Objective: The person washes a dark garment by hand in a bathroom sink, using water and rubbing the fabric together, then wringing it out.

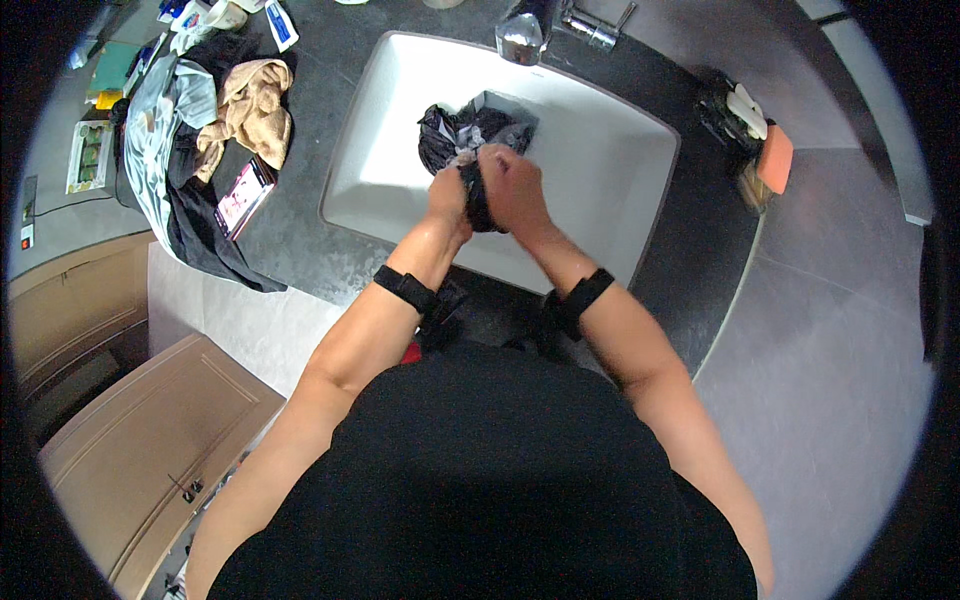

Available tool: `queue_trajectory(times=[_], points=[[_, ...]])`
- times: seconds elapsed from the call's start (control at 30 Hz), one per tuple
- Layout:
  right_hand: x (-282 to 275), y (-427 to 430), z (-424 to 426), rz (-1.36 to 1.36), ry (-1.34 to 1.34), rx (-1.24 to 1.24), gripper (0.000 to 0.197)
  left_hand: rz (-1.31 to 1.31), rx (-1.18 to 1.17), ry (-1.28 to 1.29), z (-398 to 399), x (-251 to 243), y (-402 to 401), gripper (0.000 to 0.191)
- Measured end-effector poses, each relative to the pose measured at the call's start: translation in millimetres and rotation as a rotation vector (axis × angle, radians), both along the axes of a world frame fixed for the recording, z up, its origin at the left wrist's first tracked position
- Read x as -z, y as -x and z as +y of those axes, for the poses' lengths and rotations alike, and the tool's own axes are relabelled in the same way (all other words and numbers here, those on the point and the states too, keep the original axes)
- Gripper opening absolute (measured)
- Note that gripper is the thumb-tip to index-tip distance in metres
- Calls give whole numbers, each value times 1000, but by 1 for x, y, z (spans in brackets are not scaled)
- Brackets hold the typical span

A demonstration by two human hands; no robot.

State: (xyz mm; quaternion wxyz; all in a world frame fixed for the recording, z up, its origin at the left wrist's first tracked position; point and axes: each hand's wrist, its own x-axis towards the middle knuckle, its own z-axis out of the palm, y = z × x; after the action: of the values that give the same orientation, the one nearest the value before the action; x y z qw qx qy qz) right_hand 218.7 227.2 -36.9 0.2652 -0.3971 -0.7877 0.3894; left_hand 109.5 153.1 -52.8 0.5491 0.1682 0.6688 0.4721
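Note:
Inside the white sink (pixel 600 180), a crumpled, glossy black piece of material (pixel 442 142) lies bunched up; whether it is wet cloth or thin plastic I cannot tell. Pale patches show on its middle. My left hand (pixel 448 196) grips a gathered end of it. Right beside it, my right hand (pixel 512 184) is closed in a fist on the same gathered part. A strip of the black material (pixel 480 199) hangs between the two hands. Most of my fingertips are hidden. A black strap circles each forearm.
A chrome faucet spout (pixel 519 37) and a lever handle (pixel 600 28) stand behind the sink. On the dark counter (pixel 307 172) at left lie a tan towel (pixel 255 105), a phone (pixel 246 196) and garments (pixel 172 112). An orange sponge (pixel 775 159) sits at right. Brown cabinet doors (pixel 165 442) are lower left.

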Motion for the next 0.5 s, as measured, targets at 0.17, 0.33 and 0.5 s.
queue_trajectory(times=[0.17,0.33,0.5], points=[[7,-18,49,-348,473,145,60,2,-224,269,-10,-18,12,68],[51,-63,78,-697,154,200,72,-241,-380,457,-17,-30,55,72],[98,-10,14,-816,175,68,48,-535,-246,492,-3,-2,22,74]])
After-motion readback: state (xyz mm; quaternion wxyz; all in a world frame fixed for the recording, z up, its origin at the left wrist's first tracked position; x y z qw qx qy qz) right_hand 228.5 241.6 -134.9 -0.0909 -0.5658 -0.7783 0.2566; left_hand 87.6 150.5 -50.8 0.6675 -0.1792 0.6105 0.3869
